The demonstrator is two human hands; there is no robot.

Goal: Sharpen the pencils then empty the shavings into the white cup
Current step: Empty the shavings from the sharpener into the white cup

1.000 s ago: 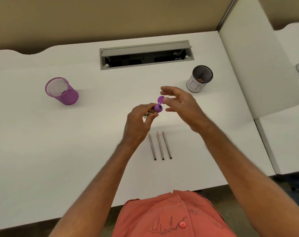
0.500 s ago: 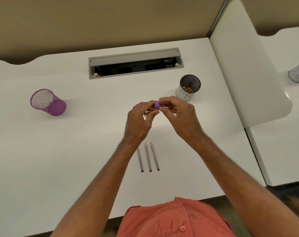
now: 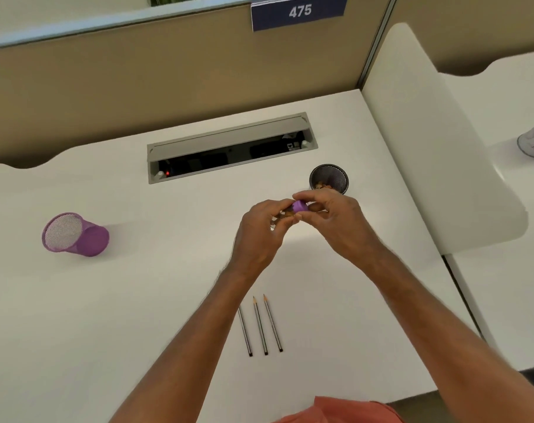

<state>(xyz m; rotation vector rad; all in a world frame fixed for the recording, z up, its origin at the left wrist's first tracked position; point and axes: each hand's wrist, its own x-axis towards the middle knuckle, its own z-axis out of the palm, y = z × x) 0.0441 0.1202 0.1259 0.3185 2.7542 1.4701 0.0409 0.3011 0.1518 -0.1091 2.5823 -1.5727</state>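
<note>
A small sharpener point(image 3: 299, 206) with a purple cap and clear body is held above the desk between both hands. My left hand point(image 3: 259, 236) grips its clear body from the left. My right hand point(image 3: 336, 218) pinches the purple cap from the right. Three pencils point(image 3: 261, 325) lie side by side on the white desk point(image 3: 137, 300) below my hands, points toward the far side; my left forearm covers part of the leftmost. The white mesh cup point(image 3: 329, 178) stands just beyond my right hand, with brown shavings inside.
A purple mesh cup point(image 3: 76, 235) stands at the left of the desk. A grey cable tray point(image 3: 229, 146) with its lid open is set into the desk at the back. A white divider point(image 3: 427, 148) bounds the right side.
The purple cap stood flipped open a second ago; my right hand has pressed it onto the sharpener and now pinches it. The camera has tilted up, so the desk sits lower in view.
</note>
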